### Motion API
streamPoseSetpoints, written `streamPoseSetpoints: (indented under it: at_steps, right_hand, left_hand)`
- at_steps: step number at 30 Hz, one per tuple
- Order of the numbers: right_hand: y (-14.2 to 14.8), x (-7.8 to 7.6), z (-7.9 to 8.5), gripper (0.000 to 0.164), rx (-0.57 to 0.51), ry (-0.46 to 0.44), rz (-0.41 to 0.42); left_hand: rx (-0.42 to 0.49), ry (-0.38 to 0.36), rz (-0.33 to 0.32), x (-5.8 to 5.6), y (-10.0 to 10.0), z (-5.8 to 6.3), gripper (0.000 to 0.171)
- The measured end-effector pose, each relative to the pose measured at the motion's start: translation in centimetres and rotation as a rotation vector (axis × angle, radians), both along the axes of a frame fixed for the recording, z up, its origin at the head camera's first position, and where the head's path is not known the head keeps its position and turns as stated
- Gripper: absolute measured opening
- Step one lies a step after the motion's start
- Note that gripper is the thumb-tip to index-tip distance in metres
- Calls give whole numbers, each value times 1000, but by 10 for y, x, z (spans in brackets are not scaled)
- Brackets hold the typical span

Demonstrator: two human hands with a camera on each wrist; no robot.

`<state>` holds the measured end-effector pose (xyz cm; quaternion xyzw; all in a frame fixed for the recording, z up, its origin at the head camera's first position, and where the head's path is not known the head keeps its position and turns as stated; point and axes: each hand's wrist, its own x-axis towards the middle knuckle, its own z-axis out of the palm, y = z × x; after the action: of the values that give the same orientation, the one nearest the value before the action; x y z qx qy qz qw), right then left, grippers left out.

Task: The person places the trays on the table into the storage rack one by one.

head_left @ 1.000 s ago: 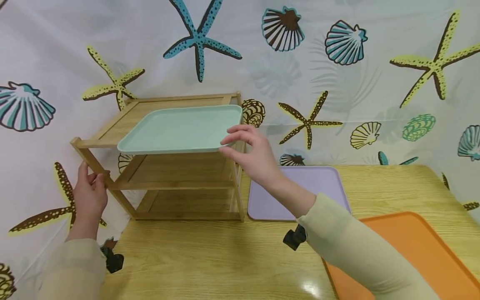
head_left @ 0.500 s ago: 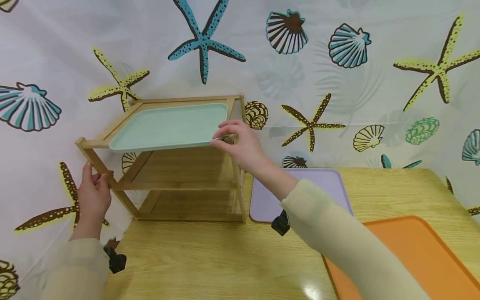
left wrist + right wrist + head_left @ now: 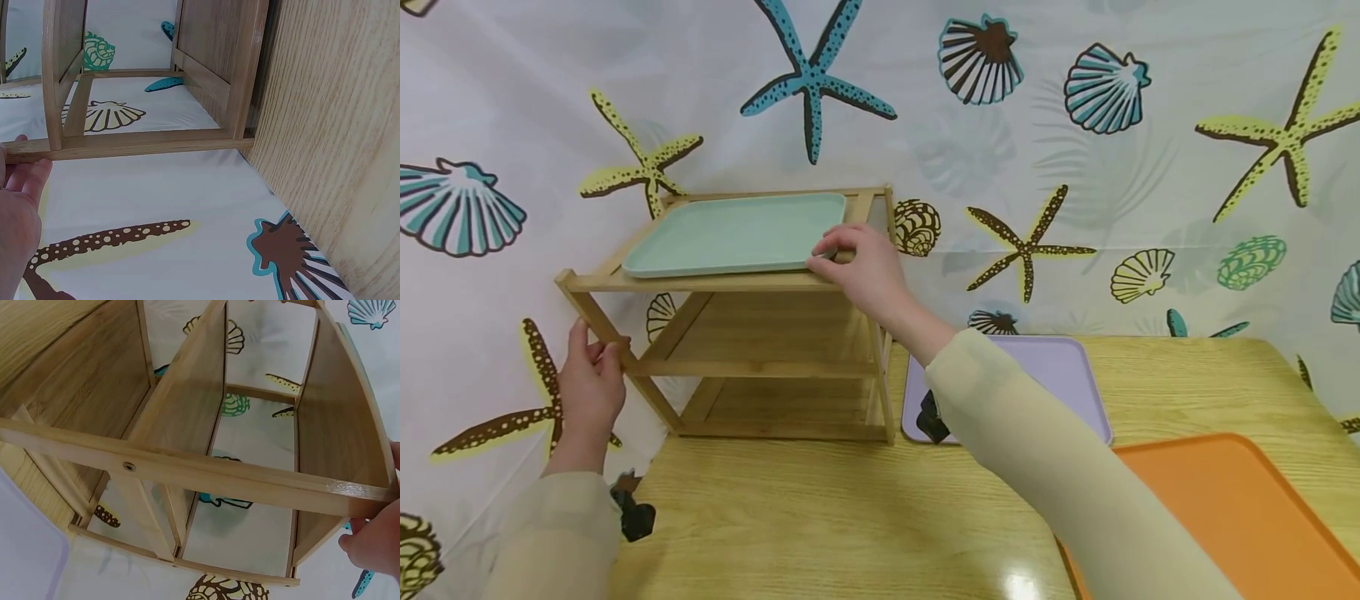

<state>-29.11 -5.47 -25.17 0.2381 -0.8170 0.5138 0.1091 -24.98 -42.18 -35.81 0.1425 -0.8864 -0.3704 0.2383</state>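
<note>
A mint-green tray (image 3: 737, 236) lies on the top level of a three-tier wooden shelf (image 3: 760, 369), its front edge just behind the shelf's front rail. My right hand (image 3: 868, 271) pinches the tray's front right corner between thumb and fingers. In the right wrist view that hand (image 3: 378, 544) shows only in part, by the shelf's top corner. My left hand (image 3: 591, 387) grips the front left post of the shelf partway up. The left wrist view has the left hand's fingers (image 3: 31, 178) curled at that post (image 3: 144, 145).
A lavender tray (image 3: 1052, 375) lies on the wooden table (image 3: 820, 517) to the shelf's right. Nearer on the right is an orange tray (image 3: 1225, 517), partly behind my right sleeve. A curtain (image 3: 910, 150) printed with shells and starfish hangs close behind and left of the shelf.
The mint-green tray has moved left and back with my right hand, then down from a tilt onto the shelf top. My left hand stays on the post.
</note>
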Motion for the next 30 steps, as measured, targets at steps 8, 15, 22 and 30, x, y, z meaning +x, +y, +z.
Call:
streamPoseSetpoints:
  at_steps: [8, 15, 22, 30]
  right_hand:
    - [1, -7, 5, 36, 75, -66, 96]
    - [11, -2, -4, 38, -147, -103, 160]
    - [48, 13, -20, 35, -329, -26, 198]
    - [106, 47, -50, 35, -401, -128, 214]
  left_hand:
    - [1, 2, 18, -3, -2, -2, 50]
    - [8, 10, 15, -3, -1, -2, 51]
    - [9, -7, 20, -6, 4, -2, 51]
    - [-12, -42, 58, -6, 0, -3, 52]
